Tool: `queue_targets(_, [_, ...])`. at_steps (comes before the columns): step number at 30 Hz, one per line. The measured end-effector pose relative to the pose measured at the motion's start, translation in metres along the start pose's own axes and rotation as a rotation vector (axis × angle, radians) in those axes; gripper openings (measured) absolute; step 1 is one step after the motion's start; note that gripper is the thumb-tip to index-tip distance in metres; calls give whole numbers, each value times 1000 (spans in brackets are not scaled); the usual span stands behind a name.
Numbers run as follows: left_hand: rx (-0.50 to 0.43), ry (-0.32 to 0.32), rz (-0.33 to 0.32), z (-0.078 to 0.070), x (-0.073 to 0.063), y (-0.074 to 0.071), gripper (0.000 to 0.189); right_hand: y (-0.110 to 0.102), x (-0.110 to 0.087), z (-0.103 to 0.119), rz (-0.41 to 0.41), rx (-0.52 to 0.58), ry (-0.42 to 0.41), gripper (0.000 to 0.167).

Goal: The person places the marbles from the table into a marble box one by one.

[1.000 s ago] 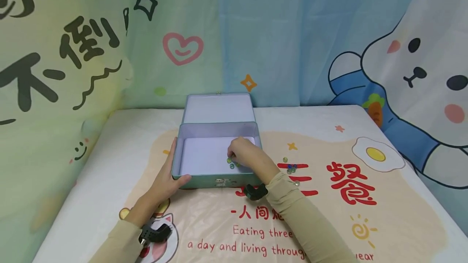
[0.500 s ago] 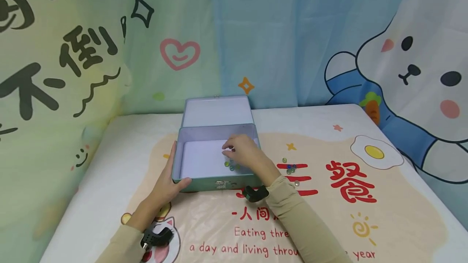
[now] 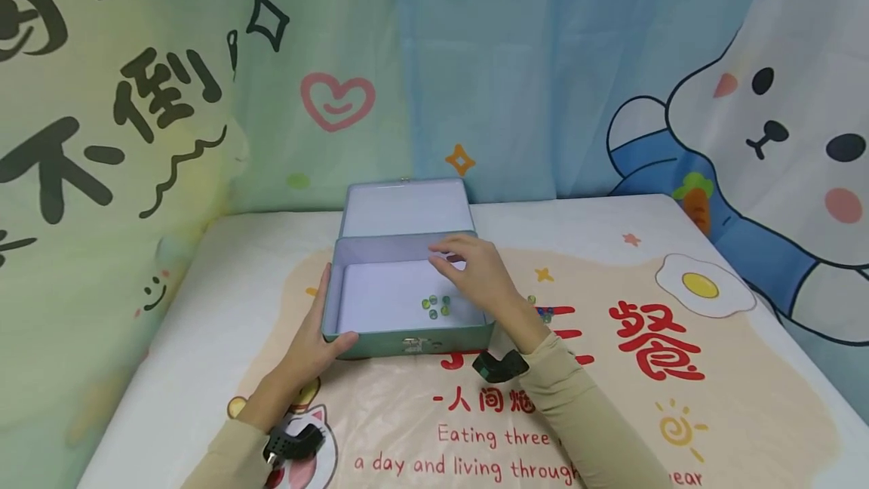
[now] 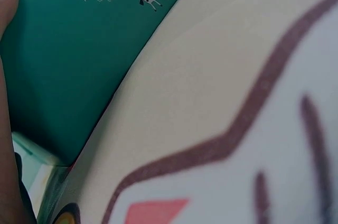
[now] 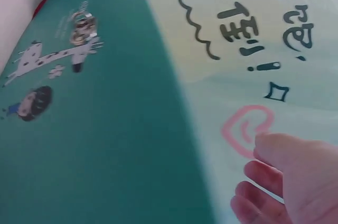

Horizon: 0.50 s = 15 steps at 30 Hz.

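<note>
A green tin box with a pale lilac inside stands with its lid swung back. Several green and bluish glass marbles lie on its floor, toward the front right. My left hand holds the box at its front left corner, fingers along the side wall and thumb at the front edge. Over the right side of the box is my right hand, its thumb and fingertips apart with nothing between them. In the right wrist view, the box's printed front fills the left half.
More marbles lie on the printed tablecloth right of the box, partly hidden by the right forearm. A cartoon-printed curtain hangs behind the table. Each wrist wears a black strap device.
My right hand has risen from the marbles inside the box and moved right and back, its fingers spreading apart. The marbles in the box now show fully. My left hand stays on the box.
</note>
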<state>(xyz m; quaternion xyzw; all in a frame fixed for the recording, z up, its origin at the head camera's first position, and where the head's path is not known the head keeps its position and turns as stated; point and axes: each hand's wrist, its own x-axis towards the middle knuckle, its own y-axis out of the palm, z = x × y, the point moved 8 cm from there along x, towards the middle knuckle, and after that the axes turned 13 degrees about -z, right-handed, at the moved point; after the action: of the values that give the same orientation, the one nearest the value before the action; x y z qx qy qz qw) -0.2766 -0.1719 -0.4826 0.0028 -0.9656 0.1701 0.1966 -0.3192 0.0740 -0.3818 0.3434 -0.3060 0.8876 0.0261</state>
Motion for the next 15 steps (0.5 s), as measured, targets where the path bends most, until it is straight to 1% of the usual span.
queue_targets(3, [1,-9,-5,0,0,0,108,-17,4,1,-18,-2,-17,23])
queue_targets(6, [5,-7,2,1,1,0,108,-40,7,-2,-46,-22,-20,23])
queue_targets(9, [5,1,6,1,1,1,108,-64,8,-9,-73,-48,-12,23])
queue_targets(15, [0,5,8,0,1,0,108,-103,4,-24,-123,-83,-47,23])
